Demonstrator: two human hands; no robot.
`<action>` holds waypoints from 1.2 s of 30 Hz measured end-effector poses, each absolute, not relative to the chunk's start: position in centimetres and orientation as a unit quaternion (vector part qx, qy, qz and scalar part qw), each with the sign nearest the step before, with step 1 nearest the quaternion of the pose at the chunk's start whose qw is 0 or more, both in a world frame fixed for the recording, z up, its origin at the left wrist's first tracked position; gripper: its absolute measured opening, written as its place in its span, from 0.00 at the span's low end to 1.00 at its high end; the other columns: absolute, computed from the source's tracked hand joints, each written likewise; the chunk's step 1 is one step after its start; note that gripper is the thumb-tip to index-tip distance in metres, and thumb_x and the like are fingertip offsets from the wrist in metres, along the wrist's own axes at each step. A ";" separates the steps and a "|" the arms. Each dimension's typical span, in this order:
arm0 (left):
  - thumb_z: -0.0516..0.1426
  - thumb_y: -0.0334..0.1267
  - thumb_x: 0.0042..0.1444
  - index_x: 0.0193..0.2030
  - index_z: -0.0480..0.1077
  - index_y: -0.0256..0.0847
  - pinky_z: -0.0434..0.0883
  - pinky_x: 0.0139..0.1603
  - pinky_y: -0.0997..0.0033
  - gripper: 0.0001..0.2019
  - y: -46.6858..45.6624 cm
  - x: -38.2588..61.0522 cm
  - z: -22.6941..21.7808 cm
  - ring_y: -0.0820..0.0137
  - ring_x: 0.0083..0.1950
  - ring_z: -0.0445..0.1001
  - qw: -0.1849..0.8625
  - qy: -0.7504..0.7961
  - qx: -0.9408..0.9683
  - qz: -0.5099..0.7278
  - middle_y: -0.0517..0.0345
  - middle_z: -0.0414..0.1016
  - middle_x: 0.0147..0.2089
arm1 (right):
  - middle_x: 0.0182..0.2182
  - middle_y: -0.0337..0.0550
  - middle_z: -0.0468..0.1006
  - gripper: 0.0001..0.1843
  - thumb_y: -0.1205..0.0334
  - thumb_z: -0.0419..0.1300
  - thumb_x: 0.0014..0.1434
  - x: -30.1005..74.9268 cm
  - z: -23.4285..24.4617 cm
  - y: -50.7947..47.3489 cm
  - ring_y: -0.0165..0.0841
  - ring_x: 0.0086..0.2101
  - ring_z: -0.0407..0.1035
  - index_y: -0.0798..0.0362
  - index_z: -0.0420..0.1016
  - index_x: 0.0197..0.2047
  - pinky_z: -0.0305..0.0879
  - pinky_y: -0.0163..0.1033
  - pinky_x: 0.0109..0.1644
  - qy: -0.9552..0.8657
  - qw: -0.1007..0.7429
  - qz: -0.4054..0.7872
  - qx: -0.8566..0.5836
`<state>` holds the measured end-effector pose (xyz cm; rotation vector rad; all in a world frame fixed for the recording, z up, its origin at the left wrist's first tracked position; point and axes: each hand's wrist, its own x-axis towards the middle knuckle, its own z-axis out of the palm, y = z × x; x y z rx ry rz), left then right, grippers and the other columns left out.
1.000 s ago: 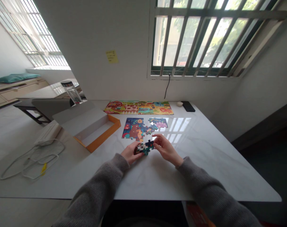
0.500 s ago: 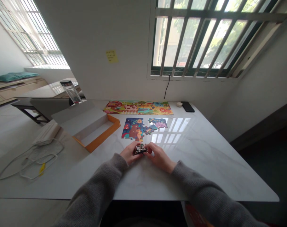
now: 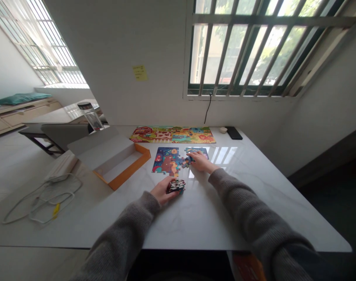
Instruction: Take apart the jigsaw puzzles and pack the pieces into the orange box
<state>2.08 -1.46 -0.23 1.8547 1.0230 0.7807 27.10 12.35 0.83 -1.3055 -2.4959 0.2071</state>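
My left hand (image 3: 164, 190) is closed around a stack of puzzle pieces (image 3: 177, 186), seen edge-on, just above the near part of the table. My right hand (image 3: 199, 160) reaches forward, fingers bent down at a small cluster of puzzle pieces (image 3: 185, 162); its fingertips seem to pinch a piece there, though that detail is small. Left of it lies a joined dark-blue puzzle section (image 3: 167, 159) with a brown tree shape and an orange animal. Behind the fingers is another joined section (image 3: 197, 149), partly covered by the hand.
A finished-looking long, bright animal puzzle (image 3: 172, 134) lies along the wall. An open orange-edged box (image 3: 122, 173) stands left, beside a white cable (image 3: 34, 207). A black phone (image 3: 234, 132) and a small white round object (image 3: 223, 130) sit at the back right.
My right hand has left the stack and moved forward and slightly right to the puzzle pieces. My left hand keeps hold of the stack. The view has shifted slightly.
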 end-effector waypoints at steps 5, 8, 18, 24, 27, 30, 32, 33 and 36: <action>0.63 0.42 0.52 0.53 0.64 0.37 0.74 0.48 0.64 0.23 -1.5 2.1 -0.1 0.63 0.45 0.76 0.422 0.417 0.745 0.304 0.50 0.76 0.47 | 0.44 0.54 0.74 0.18 0.72 0.63 0.51 27.7 3.2 13.2 0.44 0.45 0.66 0.56 0.77 0.47 0.63 0.44 0.49 -0.865 0.135 0.121 -0.468; 0.63 0.42 0.52 0.53 0.64 0.37 0.74 0.47 0.64 0.23 -1.5 2.1 0.0 0.64 0.44 0.76 0.413 0.423 0.748 0.301 0.50 0.75 0.46 | 0.31 0.47 0.75 0.04 0.71 0.59 0.56 28.6 4.0 12.2 0.36 0.34 0.69 0.56 0.76 0.33 0.65 0.39 0.40 -0.857 0.127 0.161 -0.473; 0.64 0.39 0.50 0.53 0.65 0.38 0.73 0.49 0.63 0.24 -1.2 2.1 -0.4 0.63 0.45 0.76 0.410 0.431 0.735 0.325 0.52 0.75 0.46 | 0.22 0.34 0.67 0.14 0.51 0.60 0.61 25.2 5.0 0.5 0.27 0.25 0.59 0.54 0.73 0.34 0.56 0.33 0.29 -0.758 0.304 0.465 -0.342; 0.67 0.35 0.44 0.57 0.62 0.36 0.72 0.51 0.62 0.33 -0.8 1.6 -1.4 0.60 0.48 0.75 0.408 0.390 0.756 0.330 0.48 0.73 0.50 | 0.20 0.30 0.60 0.04 0.62 0.59 0.61 23.2 3.4 -1.5 0.25 0.23 0.54 0.52 0.69 0.33 0.50 0.32 0.28 -0.813 0.280 0.331 -0.389; 0.67 0.36 0.45 0.57 0.61 0.36 0.72 0.50 0.62 0.32 -0.9 1.5 -1.2 0.60 0.48 0.75 0.418 0.382 0.757 0.325 0.48 0.73 0.49 | 0.22 0.30 0.63 0.03 0.65 0.59 0.60 23.1 2.7 -1.9 0.26 0.24 0.57 0.51 0.67 0.37 0.49 0.32 0.29 -0.844 0.247 0.272 -0.391; 0.64 0.39 0.50 0.54 0.63 0.36 0.72 0.47 0.62 0.26 -1.2 1.7 -0.8 0.63 0.43 0.76 0.403 0.411 0.755 0.313 0.49 0.74 0.47 | 0.24 0.31 0.67 0.09 0.63 0.60 0.60 23.2 2.8 -2.0 0.27 0.24 0.60 0.50 0.65 0.42 0.50 0.33 0.29 -0.850 0.243 0.255 -0.391; 0.63 0.39 0.52 0.54 0.63 0.37 0.73 0.46 0.62 0.24 -1.3 1.8 -0.6 0.64 0.42 0.76 0.405 0.421 0.751 0.307 0.51 0.74 0.46 | 0.24 0.31 0.67 0.11 0.59 0.58 0.62 23.2 3.3 -1.2 0.28 0.24 0.61 0.50 0.64 0.46 0.52 0.33 0.29 -0.831 0.277 0.259 -0.406; 0.63 0.39 0.52 0.54 0.63 0.37 0.73 0.47 0.62 0.24 -1.3 1.8 -0.5 0.64 0.43 0.76 0.414 0.418 0.749 0.307 0.51 0.74 0.46 | 0.24 0.31 0.67 0.11 0.57 0.56 0.64 23.2 3.5 -0.4 0.28 0.24 0.61 0.51 0.64 0.48 0.54 0.33 0.29 -0.819 0.299 0.254 -0.419; 0.64 0.40 0.50 0.54 0.62 0.38 0.72 0.47 0.64 0.26 -1.4 1.9 -0.3 0.64 0.43 0.75 0.426 0.409 0.745 0.309 0.52 0.74 0.46 | 0.27 0.37 0.71 0.10 0.57 0.50 0.68 23.0 3.8 3.1 0.31 0.28 0.66 0.52 0.67 0.47 0.59 0.35 0.35 -0.803 0.316 0.187 -0.469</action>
